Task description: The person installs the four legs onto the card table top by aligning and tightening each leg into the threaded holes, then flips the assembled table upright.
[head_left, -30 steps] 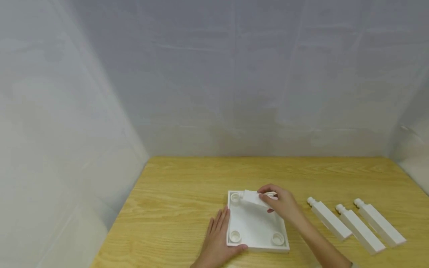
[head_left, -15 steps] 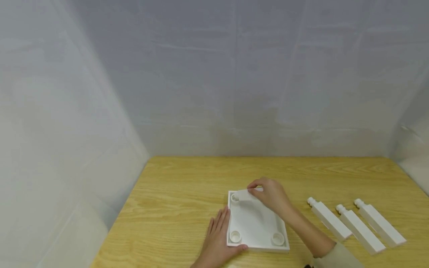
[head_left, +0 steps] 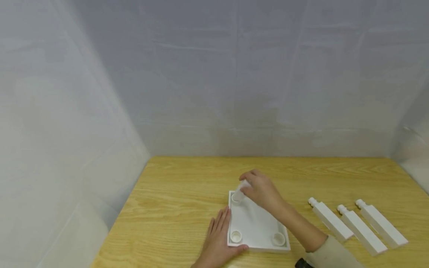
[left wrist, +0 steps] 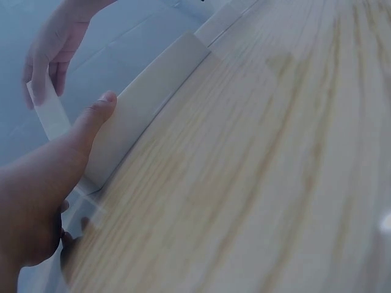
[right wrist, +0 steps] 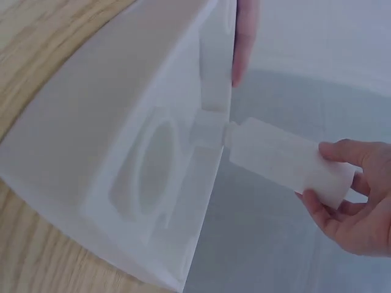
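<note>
A shallow white square tabletop (head_left: pixel 256 223) lies underside up, with round sockets in its corners. My left hand (head_left: pixel 217 238) rests against its left side, fingers straight, thumb along the near edge. With fingers and thumb, my right hand (head_left: pixel 263 190) grips the free end of a white table leg (head_left: pixel 240 190). The leg stands tilted at the far left socket. In the right wrist view, the narrow end of the leg (right wrist: pixel 275 152) meets that socket; how deep it sits I cannot tell. The near left socket (head_left: pixel 236 236) and near right socket (head_left: pixel 278 239) hold nothing.
Three more white legs with knobbed ends lie side by side on the right: a left leg (head_left: pixel 331 220), a middle leg (head_left: pixel 362 231) and a right leg (head_left: pixel 383 224). The wooden table (head_left: pixel 174 208) ends at pale sheeting (head_left: pixel 214 93) behind.
My right hand has moved left and upward, tipping the leg from nearly flat to a steeper stance at the far left socket. My left hand stays at the tabletop's side.
</note>
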The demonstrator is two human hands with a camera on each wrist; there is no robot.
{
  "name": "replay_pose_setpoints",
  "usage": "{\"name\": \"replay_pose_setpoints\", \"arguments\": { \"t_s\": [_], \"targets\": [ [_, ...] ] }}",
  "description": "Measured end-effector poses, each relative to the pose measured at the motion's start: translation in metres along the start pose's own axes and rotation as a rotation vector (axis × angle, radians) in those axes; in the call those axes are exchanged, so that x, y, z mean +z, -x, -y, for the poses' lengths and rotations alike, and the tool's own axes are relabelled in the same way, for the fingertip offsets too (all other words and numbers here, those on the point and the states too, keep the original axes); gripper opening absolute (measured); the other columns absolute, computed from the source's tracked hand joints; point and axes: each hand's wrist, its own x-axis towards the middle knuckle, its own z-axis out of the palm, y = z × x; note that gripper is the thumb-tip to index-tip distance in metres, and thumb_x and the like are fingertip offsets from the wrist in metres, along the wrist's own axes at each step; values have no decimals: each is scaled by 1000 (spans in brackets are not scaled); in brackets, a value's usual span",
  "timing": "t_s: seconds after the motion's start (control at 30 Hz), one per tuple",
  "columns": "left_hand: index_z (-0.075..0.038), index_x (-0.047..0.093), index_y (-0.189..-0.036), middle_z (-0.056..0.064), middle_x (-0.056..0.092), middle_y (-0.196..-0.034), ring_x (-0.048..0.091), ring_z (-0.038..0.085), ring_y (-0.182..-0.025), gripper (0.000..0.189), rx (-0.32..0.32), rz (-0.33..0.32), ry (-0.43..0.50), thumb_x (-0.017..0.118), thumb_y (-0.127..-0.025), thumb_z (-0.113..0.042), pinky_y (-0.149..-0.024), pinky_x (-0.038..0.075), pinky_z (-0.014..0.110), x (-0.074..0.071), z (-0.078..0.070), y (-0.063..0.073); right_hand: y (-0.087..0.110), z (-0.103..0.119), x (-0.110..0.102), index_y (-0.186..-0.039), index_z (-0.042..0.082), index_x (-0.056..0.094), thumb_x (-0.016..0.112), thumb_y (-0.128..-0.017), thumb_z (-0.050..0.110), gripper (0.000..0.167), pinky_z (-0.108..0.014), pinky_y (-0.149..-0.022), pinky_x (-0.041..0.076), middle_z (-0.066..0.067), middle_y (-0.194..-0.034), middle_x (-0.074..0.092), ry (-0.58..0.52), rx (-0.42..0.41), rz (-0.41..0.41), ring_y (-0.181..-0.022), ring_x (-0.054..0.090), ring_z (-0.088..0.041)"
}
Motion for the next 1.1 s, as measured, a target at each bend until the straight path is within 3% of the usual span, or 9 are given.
{"name": "replay_pose_setpoints", "arguments": {
  "t_s": [0.17, 0.33, 0.53, 0.7, 0.9, 1.1],
  "targets": [
    [1, 22, -144, 13, 24, -148, 19, 31, -134, 107, 23, -26, -19, 57, -71, -69, -106, 17, 51, 0, 0, 1, -1, -6, -8, -111, 4, 62, 64, -77, -1, 34, -40, -78, 50, -13, -109, 58, -204, -12, 150, -96, 56, -28],
    [0, 22, -144, 13, 24, -148, 19, 31, -134, 108, 24, -34, -37, 57, -71, -70, -106, 17, 50, 0, 1, 2, -2, -17, -22, -127, -2, 50, 57, -86, -2, 41, -44, -90, 44, -20, -129, 47, -442, 6, 341, -113, 47, -35],
    [-2, 17, -146, 11, 20, -150, 15, 29, -136, 110, -10, 9, -3, 58, -70, -70, -107, 13, 49, 0, -1, 0, -4, -23, -31, -134, 5, 46, 55, -93, 15, 43, -49, -90, 43, -16, -137, 41, -491, 45, 431, -118, 42, -38],
    [-2, 17, -146, 11, 19, -150, 15, 30, -136, 110, -13, 10, 1, 58, -70, -71, -108, 12, 49, 0, -1, 0, -6, -19, -23, -130, 11, 53, 59, -91, 25, 42, -44, -85, 46, -9, -131, 49, -456, 93, 369, -109, 50, -31],
    [-1, 19, -145, 11, 20, -150, 15, 29, -136, 109, -3, -6, -4, 59, -70, -69, -108, 13, 49, -2, 1, 1, -10, -12, -3, -118, 11, 62, 67, -84, 30, 39, -32, -71, 50, -5, -116, 60, -381, 144, 188, -93, 58, -22],
    [-2, 18, -145, 11, 19, -150, 14, 29, -136, 109, -16, 18, 1, 59, -71, -69, -108, 13, 50, -3, 1, 1, -16, -5, 13, -104, 11, 65, 74, -77, 33, 36, -26, -59, 48, 2, -91, 63, -238, 187, 23, -80, 58, -15]
  ]
}}
